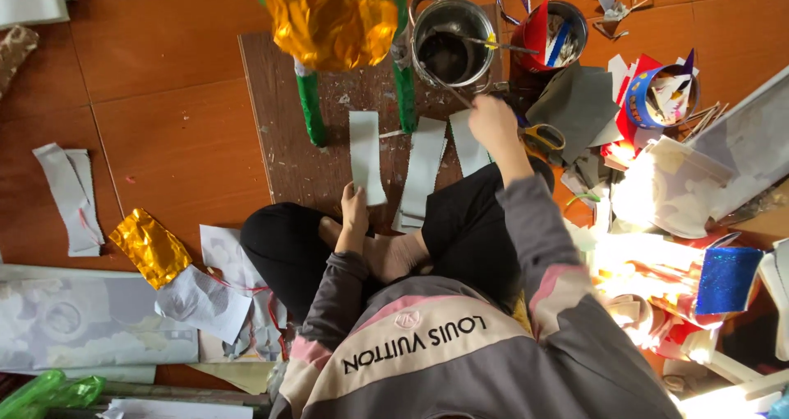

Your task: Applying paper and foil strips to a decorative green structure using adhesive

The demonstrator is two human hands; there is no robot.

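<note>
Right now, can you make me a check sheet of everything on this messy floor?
Surface: orange floor with a brown board on it.
Job's things: three pale paper strips on the board; steel pot with a brush.
Clutter: gold foil, paper scraps, scissors, tubs of cuttings, blue glitter card.
Hands: left hand touches a strip; right hand reaches toward the pot.
Cables: nothing seen.
Surroundings: green-legged gold foil figure stands on the board.
</note>
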